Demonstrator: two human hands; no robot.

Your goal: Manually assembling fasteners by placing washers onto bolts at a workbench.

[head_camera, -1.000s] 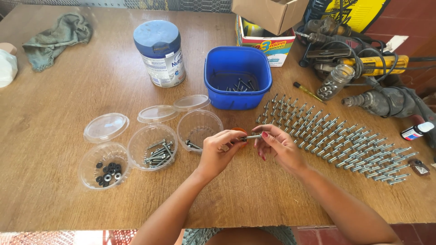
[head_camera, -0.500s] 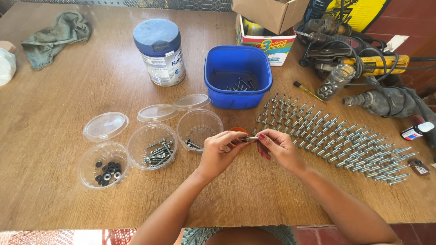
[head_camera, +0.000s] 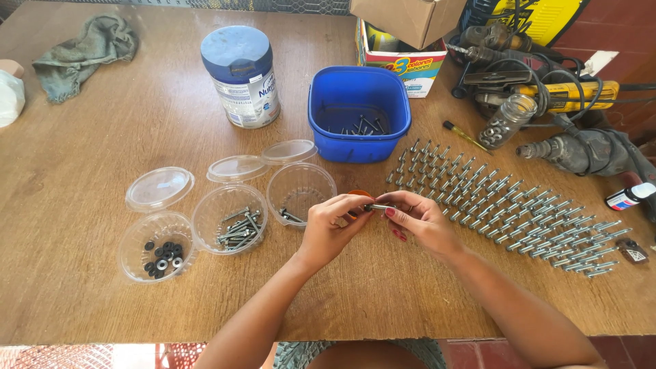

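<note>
My left hand (head_camera: 331,229) and right hand (head_camera: 417,222) meet above counter (head_camera: 96,143), both grips pinching small bolt (head_camera: 378,206) held level between fingertips. Step looks like assembly. Finished row of bolts (head_camera: 506,201) lies right; clear cups (head_camera: 231,219) left.

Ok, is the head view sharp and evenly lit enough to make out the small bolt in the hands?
Head view: even, soft daylight, no harsh shadows; the bolt between left hand and right hand is sharp; mild glare on the clear plastic cups; wide-angle bending at the wooden table edges.
</note>
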